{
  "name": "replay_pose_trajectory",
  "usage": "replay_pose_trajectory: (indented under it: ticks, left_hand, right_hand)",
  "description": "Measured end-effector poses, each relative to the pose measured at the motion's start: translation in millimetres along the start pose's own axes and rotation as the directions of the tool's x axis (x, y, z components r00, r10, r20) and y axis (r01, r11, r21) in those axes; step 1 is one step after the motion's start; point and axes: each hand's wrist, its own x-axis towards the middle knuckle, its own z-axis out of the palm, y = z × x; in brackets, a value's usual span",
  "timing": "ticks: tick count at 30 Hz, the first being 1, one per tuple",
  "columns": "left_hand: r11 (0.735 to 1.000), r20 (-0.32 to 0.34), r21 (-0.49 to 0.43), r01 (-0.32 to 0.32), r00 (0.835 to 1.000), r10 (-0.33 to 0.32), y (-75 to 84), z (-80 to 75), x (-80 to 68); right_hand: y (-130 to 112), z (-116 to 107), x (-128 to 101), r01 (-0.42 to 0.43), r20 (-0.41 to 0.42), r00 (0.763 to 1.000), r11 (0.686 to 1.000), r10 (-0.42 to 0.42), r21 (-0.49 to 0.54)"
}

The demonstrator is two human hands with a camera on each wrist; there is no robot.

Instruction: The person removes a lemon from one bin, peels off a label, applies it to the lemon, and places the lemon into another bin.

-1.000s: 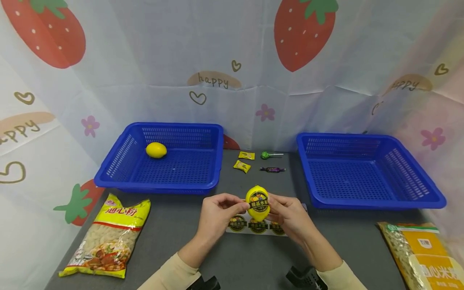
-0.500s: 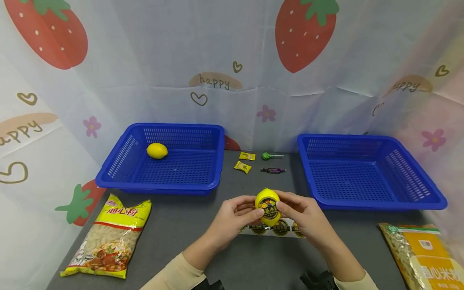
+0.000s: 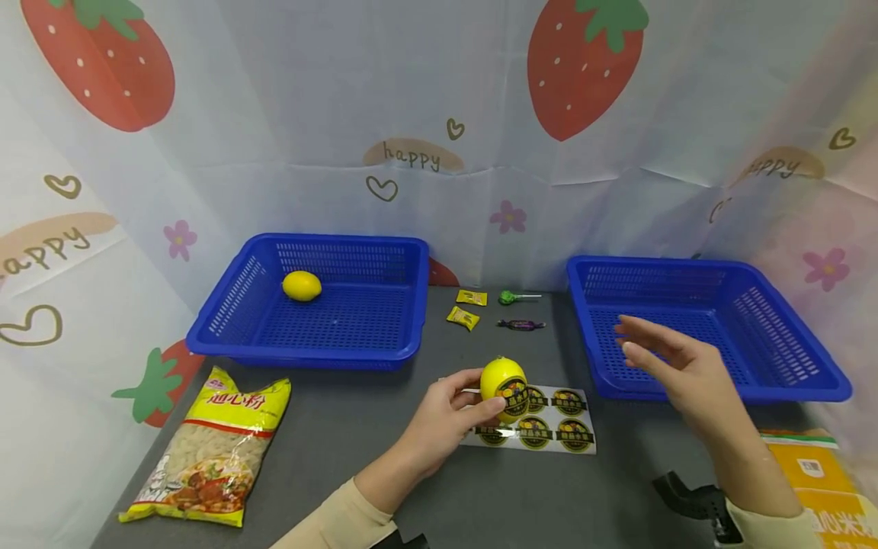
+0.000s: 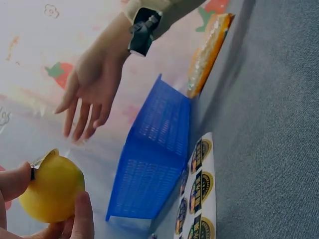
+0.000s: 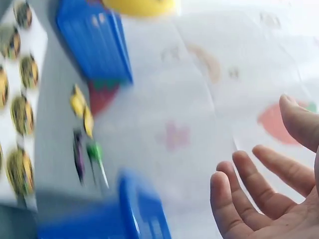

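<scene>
Labelling step, apparently: left hand (image 3: 442, 421), grip clamped on the lemon (image 3: 499, 374) over the sheet (image 3: 554, 447); right hand (image 3: 694, 374), fingers apart, empty. Next move presumably requires smoothing the sticker (image 3: 513, 396) where its edge seems raised.

Lemon (image 3: 499, 374) yellow, sticker (image 3: 514, 395) black-gold; left basket (image 3: 309, 355), right basket (image 3: 789, 392) blue; table (image 3: 329, 435) grey; curtain (image 3: 309, 99) pale, strawberry-patterned

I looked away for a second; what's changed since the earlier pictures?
The right hand has let go of the stickered lemon and moved right, appearing in front of the right basket in the head view. The left hand now holds the lemon alone, and more of the sticker sheet shows. The other lemon in the left basket and the candies stayed put.
</scene>
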Motion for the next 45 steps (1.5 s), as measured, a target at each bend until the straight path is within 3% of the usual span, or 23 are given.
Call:
replay_pose_trajectory:
  ticks: [8,13,15,18,20,22,25,28,34,41,45]
  left_hand:
    - [1.000,-0.012,-0.014,0.016,1.000,-0.016,-0.8,0.6,-0.3]
    - [1.000,-0.025,-0.009,0.029,0.999,-0.029,-0.2,1.5,1.3]
    - [0.999,-0.027,-0.004,0.036,0.999,-0.036,-0.2,2.2,2.1]
    - [0.999,-0.032,0.000,0.035,0.999,-0.035,0.1,3.7,2.9]
    - [0.999,-0.042,-0.005,0.039,0.998,-0.040,0.3,4.8,3.4]
    - [0.999,-0.050,-0.013,0.047,0.998,-0.047,0.1,6.1,3.9]
    - [0.998,-0.058,-0.026,0.060,0.996,-0.062,-0.2,8.0,4.8]
    - [0.997,-0.063,-0.034,0.070,0.995,-0.072,-0.7,10.5,7.2]
    - [0.997,-0.074,-0.008,0.082,0.994,-0.083,-2.3,21.4,23.4]
    - [0.987,-0.092,0.099,0.127,0.989,-0.118,-0.3,47.7,56.6]
    - [0.980,-0.103,0.097,0.174,0.981,-0.164,4.6,64.2,80.3]
  right_hand:
    - [44.3,-65.8,0.7,-0.135,-0.175,0.979,0.972,0.101,-0.191]
    - [79.2,-98.4,-5.1,-0.170,-0.303,0.947,0.964,0.103,-0.206]
    - [95.6,-109.7,-9.6,-0.164,-0.362,0.928,0.966,0.082,-0.202]
    - [127.2,-125.9,-13.7,-0.221,-0.457,0.882,0.958,0.116,-0.184]
    - [160.9,-139.3,-15.0,-0.282,-0.508,0.849,0.938,0.146,-0.201]
    - [197.0,-154.6,-15.6,-0.337,-0.522,0.832,0.918,0.188,-0.207]
    - [247.7,-176.9,-17.8,-0.381,-0.495,0.842,0.886,0.214,-0.264]
    - [270.4,-188.7,-19.4,-0.419,-0.429,0.861,0.860,0.275,-0.289]
    - [266.8,-183.6,-23.2,-0.374,-0.336,0.899,0.890,0.280,-0.260]
    - [255.3,-181.1,-22.8,-0.366,-0.315,0.909,0.883,0.272,-0.293]
    - [224.6,-173.6,-22.2,-0.369,-0.318,0.908,0.883,0.274,-0.292]
